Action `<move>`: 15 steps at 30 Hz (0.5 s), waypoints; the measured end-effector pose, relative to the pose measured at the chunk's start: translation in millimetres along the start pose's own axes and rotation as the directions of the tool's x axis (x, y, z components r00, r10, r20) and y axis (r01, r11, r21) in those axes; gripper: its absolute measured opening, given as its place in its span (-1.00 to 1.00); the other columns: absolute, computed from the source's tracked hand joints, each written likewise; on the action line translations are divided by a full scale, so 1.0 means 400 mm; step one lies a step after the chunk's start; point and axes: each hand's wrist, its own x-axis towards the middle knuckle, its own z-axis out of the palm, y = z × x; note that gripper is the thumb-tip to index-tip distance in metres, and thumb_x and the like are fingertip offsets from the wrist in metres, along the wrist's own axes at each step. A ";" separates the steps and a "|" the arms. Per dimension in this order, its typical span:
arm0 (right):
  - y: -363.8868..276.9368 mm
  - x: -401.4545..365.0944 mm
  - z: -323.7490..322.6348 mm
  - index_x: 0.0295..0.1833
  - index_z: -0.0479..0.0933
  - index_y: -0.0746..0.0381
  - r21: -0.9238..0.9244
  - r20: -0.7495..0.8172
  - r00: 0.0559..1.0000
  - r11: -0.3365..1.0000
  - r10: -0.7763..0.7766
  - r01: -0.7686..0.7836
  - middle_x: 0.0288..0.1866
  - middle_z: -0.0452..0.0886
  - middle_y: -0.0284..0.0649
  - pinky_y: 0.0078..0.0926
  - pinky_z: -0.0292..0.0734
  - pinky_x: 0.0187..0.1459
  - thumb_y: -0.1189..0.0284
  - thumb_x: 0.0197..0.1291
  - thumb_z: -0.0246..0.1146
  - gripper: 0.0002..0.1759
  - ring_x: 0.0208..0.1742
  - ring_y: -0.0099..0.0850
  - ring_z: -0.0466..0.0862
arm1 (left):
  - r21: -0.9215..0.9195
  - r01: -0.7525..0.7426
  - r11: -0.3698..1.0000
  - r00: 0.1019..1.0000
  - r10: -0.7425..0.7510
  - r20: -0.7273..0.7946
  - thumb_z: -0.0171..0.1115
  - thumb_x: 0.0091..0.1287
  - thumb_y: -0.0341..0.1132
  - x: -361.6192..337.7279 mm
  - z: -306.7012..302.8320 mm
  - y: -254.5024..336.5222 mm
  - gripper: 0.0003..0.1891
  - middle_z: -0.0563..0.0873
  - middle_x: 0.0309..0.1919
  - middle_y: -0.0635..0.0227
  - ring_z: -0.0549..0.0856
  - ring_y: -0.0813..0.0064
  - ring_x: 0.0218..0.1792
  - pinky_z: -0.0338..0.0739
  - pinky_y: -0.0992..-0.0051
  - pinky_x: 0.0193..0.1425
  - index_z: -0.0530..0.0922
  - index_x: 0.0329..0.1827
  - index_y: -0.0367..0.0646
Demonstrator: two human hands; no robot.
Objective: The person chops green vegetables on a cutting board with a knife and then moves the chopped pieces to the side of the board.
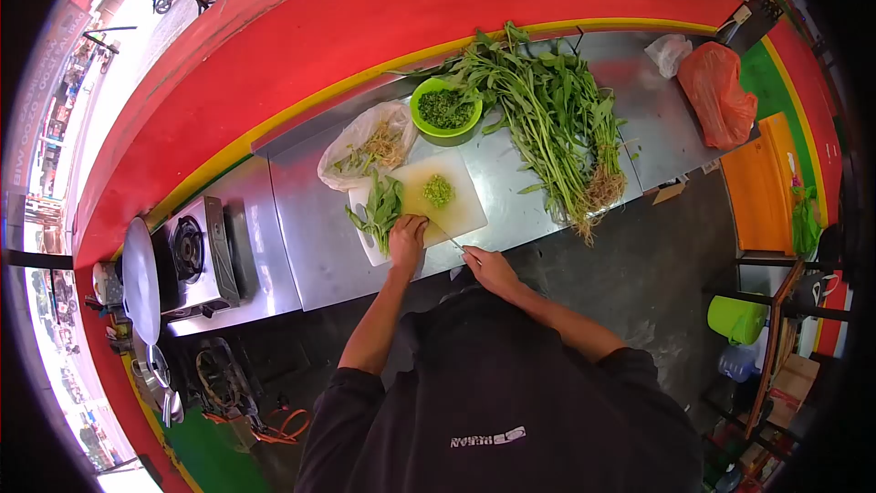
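Note:
On a pale cutting board point(469, 203), my left hand point(406, 236) is closed around the stem end of a small bunch of leafy greens point(380, 204), whose leaves point away to the left. My right hand point(490, 268), at the board's near right edge, grips a knife point(446, 235) with its thin blade reaching toward my left fingers. Beyond the blade lies a small pile of chopped green stems point(439, 191). My fingers partly cover the cut ends of the bunch, and the knife's handle is mostly hidden in my fist.
Behind the board stand a plastic bag of root trimmings point(374, 148) and a lime-green bowl point(445, 135) of chopped leaves. A large heap of rooted greens point(557, 119) covers the counter to the right. A gas stove point(196, 251) sits left; a red plastic bag point(716, 96) lies far right.

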 end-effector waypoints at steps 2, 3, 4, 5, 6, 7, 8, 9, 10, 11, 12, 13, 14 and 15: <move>-0.006 0.011 -0.004 0.25 0.63 0.17 -0.039 0.037 0.999 0.999 0.019 -0.017 -0.38 0.74 0.05 -0.01 0.65 -0.16 0.18 0.57 0.12 -0.61 -0.29 0.07 0.77 | -0.001 -0.009 1.000 1.000 0.009 0.013 0.40 0.30 -0.42 0.001 -0.005 0.005 -0.91 0.75 -0.23 0.26 0.72 0.13 -0.16 0.60 0.18 -0.02 0.77 -0.18 -0.18; -0.015 0.016 -0.006 0.25 0.63 0.17 -0.038 0.035 0.999 0.999 0.023 -0.022 -0.38 0.74 0.05 -0.01 0.65 -0.16 0.18 0.57 0.12 -0.61 -0.29 0.07 0.77 | 0.002 -0.022 1.000 1.000 0.022 0.011 0.39 0.30 -0.43 0.000 -0.007 0.006 -0.91 0.75 -0.23 0.26 0.71 0.13 -0.16 0.60 0.18 -0.02 0.77 -0.17 -0.18; -0.025 0.022 -0.006 0.25 0.63 0.18 -0.053 0.041 0.998 0.998 0.039 -0.037 -0.39 0.74 0.03 -0.02 0.64 -0.17 0.18 0.57 0.11 -0.61 -0.30 0.04 0.78 | 0.004 -0.035 0.999 0.999 0.035 0.008 0.39 0.30 -0.43 -0.001 -0.007 0.007 -0.90 0.75 -0.22 0.27 0.71 0.13 -0.15 0.60 0.19 -0.01 0.77 -0.16 -0.18; -0.034 0.024 -0.009 0.25 0.63 0.18 -0.069 0.047 0.997 0.996 0.054 -0.051 -0.39 0.75 0.02 -0.02 0.64 -0.18 0.17 0.58 0.11 -0.61 -0.31 0.02 0.78 | 0.002 -0.038 0.999 0.999 0.038 0.012 0.39 0.30 -0.43 -0.002 -0.007 0.010 -0.90 0.75 -0.22 0.27 0.71 0.13 -0.15 0.60 0.19 -0.01 0.77 -0.16 -0.18; -0.035 0.027 -0.005 0.21 0.63 0.20 -0.060 0.034 0.999 0.998 0.032 -0.030 -0.41 0.74 0.01 -0.03 0.63 -0.20 0.18 0.58 0.11 -0.63 -0.34 0.00 0.78 | 0.015 -0.037 0.999 0.999 0.037 0.011 0.39 0.30 -0.43 -0.005 -0.008 0.012 -0.89 0.74 -0.21 0.27 0.71 0.13 -0.15 0.60 0.19 -0.01 0.77 -0.15 -0.17; -0.035 0.024 -0.007 0.21 0.63 0.20 -0.060 0.032 0.999 0.998 0.030 -0.028 -0.41 0.74 0.01 -0.03 0.63 -0.20 0.18 0.58 0.11 -0.63 -0.34 0.00 0.78 | 0.029 -0.036 0.999 0.999 0.036 0.007 0.39 0.30 -0.44 -0.005 -0.009 0.012 -0.89 0.74 -0.20 0.27 0.71 0.13 -0.14 0.60 0.20 0.00 0.77 -0.14 -0.17; -0.034 0.019 -0.011 0.18 0.63 0.21 -0.019 0.042 0.999 0.999 0.032 -0.031 -0.41 0.74 0.01 -0.03 0.63 -0.21 0.19 0.58 0.11 -0.64 -0.34 0.01 0.78 | 0.031 -0.038 0.999 0.999 0.037 0.005 0.39 0.30 -0.44 -0.003 -0.009 0.012 -0.89 0.74 -0.20 0.27 0.71 0.13 -0.14 0.60 0.20 0.00 0.77 -0.14 -0.17; -0.030 0.016 -0.010 0.15 0.63 0.21 0.022 0.056 0.998 0.999 0.033 -0.034 -0.41 0.74 0.00 -0.03 0.62 -0.22 0.20 0.57 0.12 -0.65 -0.34 0.02 0.77 | 0.028 -0.033 0.999 0.999 0.032 0.007 0.38 0.30 -0.44 -0.003 -0.008 0.012 -0.88 0.74 -0.20 0.26 0.71 0.13 -0.15 0.60 0.20 0.00 0.77 -0.13 -0.17; -0.026 0.012 -0.007 0.15 0.63 0.21 0.023 0.061 0.998 0.999 0.030 -0.031 -0.41 0.74 0.00 -0.03 0.62 -0.22 0.20 0.57 0.12 -0.65 -0.34 0.02 0.77 | 0.025 -0.025 0.999 1.000 0.025 0.009 0.38 0.30 -0.45 -0.007 -0.010 0.010 -0.87 0.74 -0.20 0.26 0.71 0.13 -0.15 0.60 0.20 -0.01 0.77 -0.12 -0.17; -0.021 0.008 -0.007 0.18 0.64 0.21 0.042 0.036 0.999 0.999 0.009 -0.011 -0.36 0.72 0.07 -0.02 0.59 -0.23 0.21 0.56 0.15 -0.65 -0.31 0.08 0.75 | 0.028 -0.021 0.999 1.000 0.021 0.007 0.38 0.30 -0.45 -0.008 -0.011 0.008 -0.87 0.74 -0.20 0.26 0.71 0.13 -0.15 0.60 0.20 -0.01 0.77 -0.12 -0.17; -0.016 0.008 -0.005 0.20 0.66 0.21 0.060 0.011 1.000 0.998 -0.009 0.008 -0.31 0.70 0.15 -0.02 0.57 -0.23 0.21 0.54 0.19 -0.64 -0.28 0.15 0.73 | 0.028 -0.027 0.999 1.000 0.027 0.008 0.38 0.30 -0.45 -0.008 -0.010 0.007 -0.87 0.74 -0.20 0.26 0.71 0.13 -0.15 0.60 0.20 -0.01 0.77 -0.12 -0.17; -0.011 0.011 -0.001 0.20 0.66 0.21 0.060 0.014 1.000 0.998 -0.009 0.008 -0.31 0.70 0.15 -0.02 0.57 -0.23 0.21 0.54 0.19 -0.64 -0.28 0.15 0.73 | 0.027 -0.034 0.999 0.999 0.034 0.010 0.38 0.30 -0.46 -0.007 -0.008 0.007 -0.86 0.74 -0.21 0.25 0.71 0.13 -0.15 0.60 0.20 -0.02 0.78 -0.11 -0.17; -0.006 0.015 0.002 0.17 0.64 0.20 0.024 0.014 1.000 1.000 -0.016 0.016 -0.35 0.71 0.09 0.00 0.59 -0.22 0.21 0.55 0.16 -0.66 -0.30 0.12 0.74 | 0.027 -0.033 0.999 0.999 0.033 0.012 0.38 0.30 -0.46 -0.007 -0.008 0.006 -0.86 0.74 -0.21 0.25 0.71 0.13 -0.15 0.60 0.20 -0.02 0.78 -0.11 -0.17; -0.011 0.018 0.001 0.14 0.62 0.20 -0.012 0.012 1.000 1.000 -0.022 0.022 -0.39 0.73 0.04 0.01 0.61 -0.21 0.22 0.56 0.13 -0.68 -0.32 0.09 0.75 | 0.017 -0.035 0.999 0.999 0.035 0.015 0.39 0.29 -0.46 -0.007 -0.009 0.004 -0.86 0.74 -0.21 0.25 0.71 0.12 -0.15 0.61 0.20 -0.02 0.77 -0.11 -0.17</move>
